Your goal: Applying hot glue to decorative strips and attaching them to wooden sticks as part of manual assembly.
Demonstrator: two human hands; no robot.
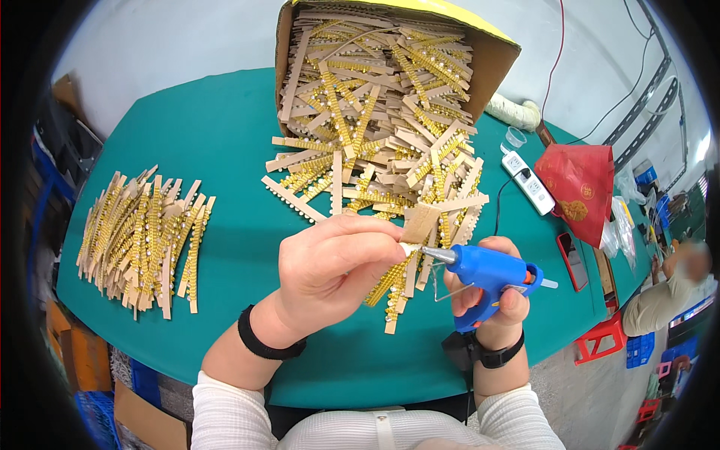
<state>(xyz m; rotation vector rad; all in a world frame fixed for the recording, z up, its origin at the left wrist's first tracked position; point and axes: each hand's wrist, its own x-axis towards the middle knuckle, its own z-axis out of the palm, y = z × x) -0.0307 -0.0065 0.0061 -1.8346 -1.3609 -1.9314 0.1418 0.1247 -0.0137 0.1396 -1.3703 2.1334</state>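
My right hand (512, 311) is wrapped around the blue glue gun (487, 279), fingers curled about its handle, its nozzle (441, 255) pointing left. My left hand (337, 262) is nearly closed, thumb and fingertips pinching a strip (420, 223) over the middle of the green table (240, 337), just in front of the carton (491, 71). A small white bit (409, 248) shows at those fingertips, right by the nozzle's tip; I cannot tell whether the two touch. The carton lies open toward me, and a heap (360, 135) of wooden strips with gold trim and white beads spills out of it. A separate pile (142, 240) of trimmed strips lies to the left. On the right are a white power strip (529, 184), a red bag (577, 184) and a phone (572, 261).
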